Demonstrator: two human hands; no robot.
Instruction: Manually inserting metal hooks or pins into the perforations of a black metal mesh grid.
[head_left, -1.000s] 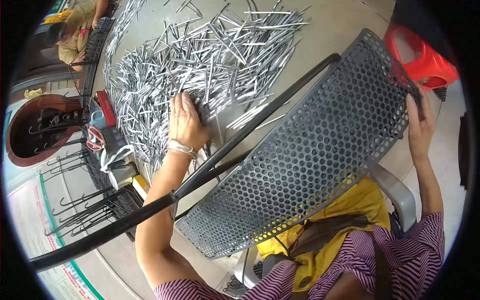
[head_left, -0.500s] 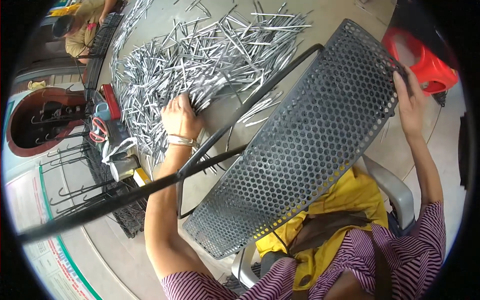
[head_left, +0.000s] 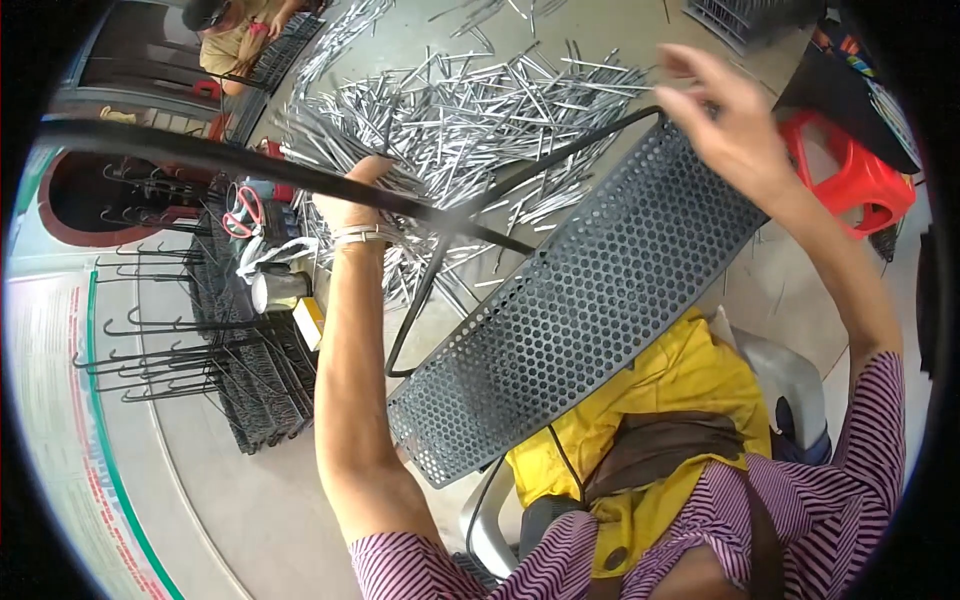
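My left hand (head_left: 350,205) is at the near left side of a large heap of thin silver-grey strips (head_left: 470,120), its fingers closed round a bunch of strips (head_left: 335,150). Part of that hand is hidden behind a black metal rod (head_left: 250,175). Slanting across my lap is a dark perforated metal panel (head_left: 590,290) with a bent black rod frame (head_left: 560,155) along its far side. Above the panel's far right corner, my right hand (head_left: 735,125) is raised with its fingers apart, holding nothing.
A red plastic stool (head_left: 850,170) stands at the right. On the left are hooked black racks (head_left: 260,370), red-handled scissors (head_left: 243,212), a metal can (head_left: 278,290) and a small yellow box (head_left: 308,322). Another person (head_left: 245,40) sits at the far left.
My right hand has come off the panel's right edge and moved up and left. The panel has tilted, and its long rod has swung upward. My left hand remains at the strips.
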